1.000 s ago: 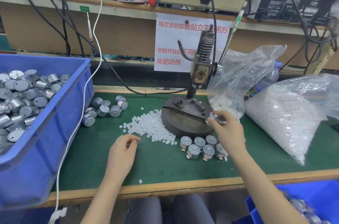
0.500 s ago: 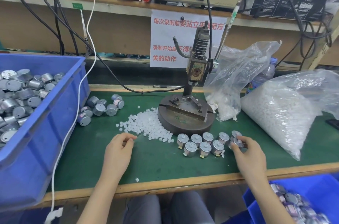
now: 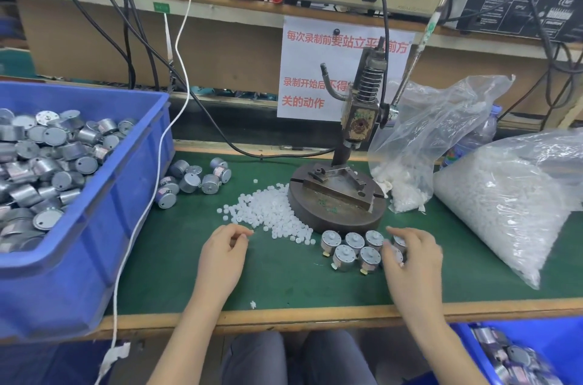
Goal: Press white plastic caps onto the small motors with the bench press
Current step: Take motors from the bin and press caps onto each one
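- The left hand (image 3: 224,255) rests on the green tabletop (image 3: 284,283), near the front edge.
- Its thumb and one finger are bent together and pinch one little white cap (image 3: 242,236).
- The right hand (image 3: 413,258) has its fingers bent round a motor (image 3: 391,253).
- That motor is at the right end of a bunch of motors (image 3: 344,253).
- The bunch sits just in front of the bench press (image 3: 337,204), in the middle of the tabletop.
- A pile of white caps (image 3: 271,211) touches the left side of the press.
- A blue bin (image 3: 94,227) full of motors sits at the left edge.
- A big bag of caps (image 3: 504,204) lies at the right edge.
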A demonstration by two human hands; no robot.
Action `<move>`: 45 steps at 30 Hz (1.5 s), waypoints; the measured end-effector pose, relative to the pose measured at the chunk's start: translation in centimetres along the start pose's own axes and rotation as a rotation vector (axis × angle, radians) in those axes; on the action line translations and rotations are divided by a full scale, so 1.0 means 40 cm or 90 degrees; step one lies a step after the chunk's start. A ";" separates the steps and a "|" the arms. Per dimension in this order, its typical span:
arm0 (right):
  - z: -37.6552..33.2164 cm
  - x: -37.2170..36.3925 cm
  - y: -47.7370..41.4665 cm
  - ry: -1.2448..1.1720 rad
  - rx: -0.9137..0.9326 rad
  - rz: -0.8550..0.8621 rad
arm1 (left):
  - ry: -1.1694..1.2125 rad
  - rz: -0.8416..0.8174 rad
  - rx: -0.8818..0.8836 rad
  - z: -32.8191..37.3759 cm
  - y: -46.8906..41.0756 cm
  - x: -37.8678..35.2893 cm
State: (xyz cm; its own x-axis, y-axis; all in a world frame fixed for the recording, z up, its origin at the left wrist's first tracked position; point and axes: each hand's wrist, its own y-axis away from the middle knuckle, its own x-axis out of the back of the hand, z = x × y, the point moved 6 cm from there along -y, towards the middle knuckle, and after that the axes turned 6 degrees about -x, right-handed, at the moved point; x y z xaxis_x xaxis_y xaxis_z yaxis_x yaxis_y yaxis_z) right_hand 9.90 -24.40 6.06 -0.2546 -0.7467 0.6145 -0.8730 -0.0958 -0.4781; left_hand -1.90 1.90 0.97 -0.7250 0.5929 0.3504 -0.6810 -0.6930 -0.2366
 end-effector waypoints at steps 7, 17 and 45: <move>-0.226 -0.202 0.203 -0.101 0.196 -0.418 | 0.015 0.001 -0.008 0.008 -0.001 0.006; -0.270 -0.270 0.213 0.030 0.239 -0.551 | 0.053 0.002 0.005 0.001 -0.001 0.007; -0.517 -0.569 -0.054 0.036 0.205 -0.477 | -0.108 0.115 -0.012 0.007 -0.009 0.026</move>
State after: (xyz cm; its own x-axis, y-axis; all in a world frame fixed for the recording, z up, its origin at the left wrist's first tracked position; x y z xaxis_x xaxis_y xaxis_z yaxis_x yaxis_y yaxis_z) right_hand 8.98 6.40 6.07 0.3214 -0.3758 0.8692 -0.6593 -0.7476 -0.0794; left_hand -2.39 2.64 1.68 -0.8083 0.3823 0.4477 -0.5456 -0.7721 -0.3258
